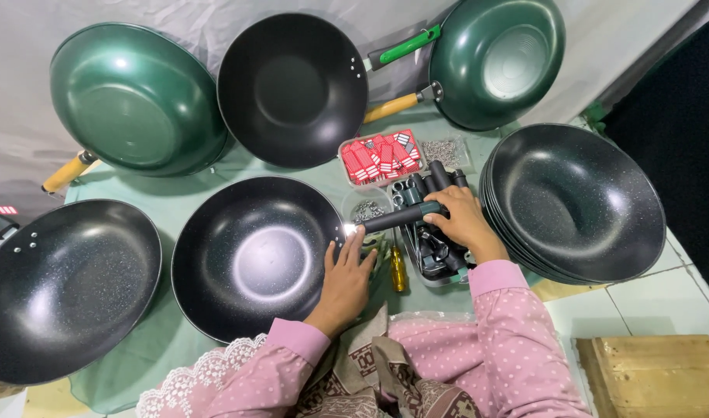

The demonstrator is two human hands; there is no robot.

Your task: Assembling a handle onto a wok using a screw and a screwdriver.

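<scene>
A black speckled wok (257, 255) lies in front of me on the green cloth. My left hand (345, 279) rests on its right rim, fingers spread against the edge. A dark handle (397, 217) points at that rim, and my right hand (461, 223) grips its outer end. Under my right hand stands a tray of more dark handles (434, 251). A yellow-handled screwdriver (398, 269) lies between my hands.
A stack of black woks (575, 203) stands at the right. Another black wok (60, 286) lies at the left. Green and black pans (137, 97) lean along the back. A box of red tags (380, 157), a bag of screws (441, 151) and a wooden board (652, 375) are nearby.
</scene>
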